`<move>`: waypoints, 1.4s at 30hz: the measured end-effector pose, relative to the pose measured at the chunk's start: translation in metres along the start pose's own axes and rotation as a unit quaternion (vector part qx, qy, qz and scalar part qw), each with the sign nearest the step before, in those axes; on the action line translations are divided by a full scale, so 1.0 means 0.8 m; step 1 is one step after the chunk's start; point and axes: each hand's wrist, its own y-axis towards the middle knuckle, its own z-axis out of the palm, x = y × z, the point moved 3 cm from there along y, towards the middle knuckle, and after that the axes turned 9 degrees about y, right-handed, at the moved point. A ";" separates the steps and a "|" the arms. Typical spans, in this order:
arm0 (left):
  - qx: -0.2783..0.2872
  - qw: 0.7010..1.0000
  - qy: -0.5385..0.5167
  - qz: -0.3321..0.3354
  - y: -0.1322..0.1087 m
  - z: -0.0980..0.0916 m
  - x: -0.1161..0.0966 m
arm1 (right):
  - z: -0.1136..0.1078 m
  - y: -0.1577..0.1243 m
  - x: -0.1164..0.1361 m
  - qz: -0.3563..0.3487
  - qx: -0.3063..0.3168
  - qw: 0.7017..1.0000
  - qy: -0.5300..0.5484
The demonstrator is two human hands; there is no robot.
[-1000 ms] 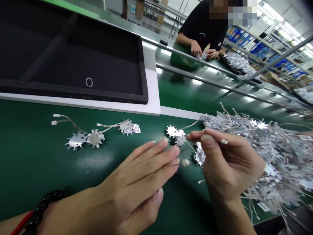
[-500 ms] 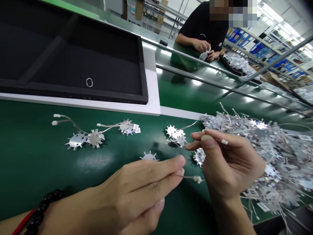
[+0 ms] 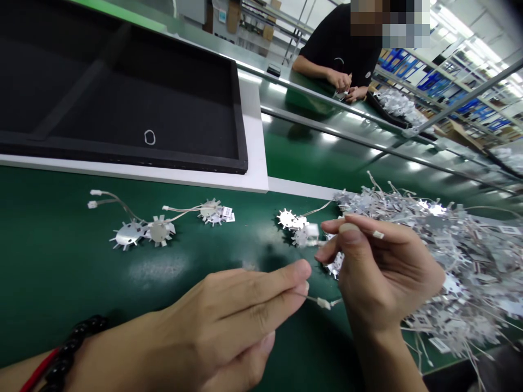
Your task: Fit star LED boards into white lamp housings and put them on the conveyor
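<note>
My left hand [image 3: 241,321] is closed at the lower middle, its fingers pressed together on a thin wire that ends in a white connector [image 3: 323,303]. To its right, my right hand [image 3: 379,267] pinches a wire between thumb and fingers, and a small white connector [image 3: 378,234] shows by its index finger. A blurred silvery toothed disc [image 3: 301,235] is just left of the right fingertips. Near it lies another toothed disc [image 3: 286,218]. Further left on the green table rest a disc pair [image 3: 160,231] with wires and a labelled disc cluster [image 3: 211,211].
A big pile of toothed discs and wires [image 3: 461,261] covers the right side. A black-framed tray [image 3: 183,109] on a white board [image 3: 257,163] fills the upper left. Across the bench, a person in black [image 3: 337,49] handles small parts beside another pile [image 3: 400,106].
A toothed disc now shows blurred beside my right fingertips, while the one behind my left hand has mostly gone from view. The dangling connector has shifted slightly left and down.
</note>
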 end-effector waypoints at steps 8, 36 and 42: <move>-0.018 1.000 -0.006 0.002 0.003 0.001 0.002 | 0.001 0.001 0.000 -0.030 -0.015 0.999 -0.008; -0.051 0.998 -0.020 0.023 0.002 0.009 0.007 | 0.000 0.002 -0.004 -0.057 -0.023 0.998 -0.021; -0.063 0.997 -0.026 0.030 -0.001 0.013 0.008 | 0.001 0.001 -0.004 -0.039 -0.001 0.999 -0.010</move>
